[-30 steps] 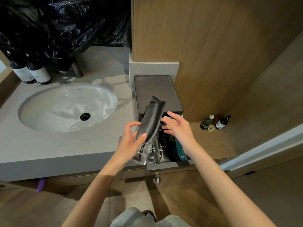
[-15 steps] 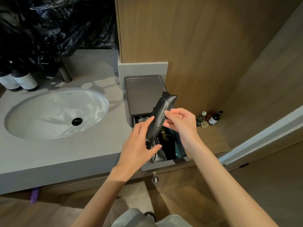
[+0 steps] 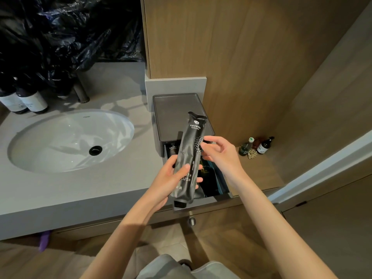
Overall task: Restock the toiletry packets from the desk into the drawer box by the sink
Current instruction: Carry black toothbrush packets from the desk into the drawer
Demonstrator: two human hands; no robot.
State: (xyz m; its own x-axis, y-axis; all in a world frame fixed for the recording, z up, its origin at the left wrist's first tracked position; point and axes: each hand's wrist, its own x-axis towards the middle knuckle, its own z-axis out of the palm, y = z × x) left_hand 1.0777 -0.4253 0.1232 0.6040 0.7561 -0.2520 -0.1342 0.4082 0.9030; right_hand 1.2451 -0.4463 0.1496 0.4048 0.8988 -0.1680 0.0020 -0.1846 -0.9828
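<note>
left hand [image 3: 171, 179] wrapped round the lower half of a black toothbrush packet [image 3: 190, 156], thumb across its front, fingers behind. right hand [image 3: 218, 153] loosely open, fingertips touching the packet's right edge near the middle. packet tilted, top end leaning away over the drawer box [image 3: 181, 115], bottom end over the pulled-out drawer [image 3: 221, 195]. grey countertop [image 3: 60, 190] runs left, white oval sink [image 3: 70, 139] set in it, dark drain at centre. black plastic bag [image 3: 66, 31] heaped behind the sink. more dark packets lie in the open drawer. two labelled bottles [image 3: 26, 101] at far left; small bottles [image 3: 259, 147] on the wooden ledge to the right.
</note>
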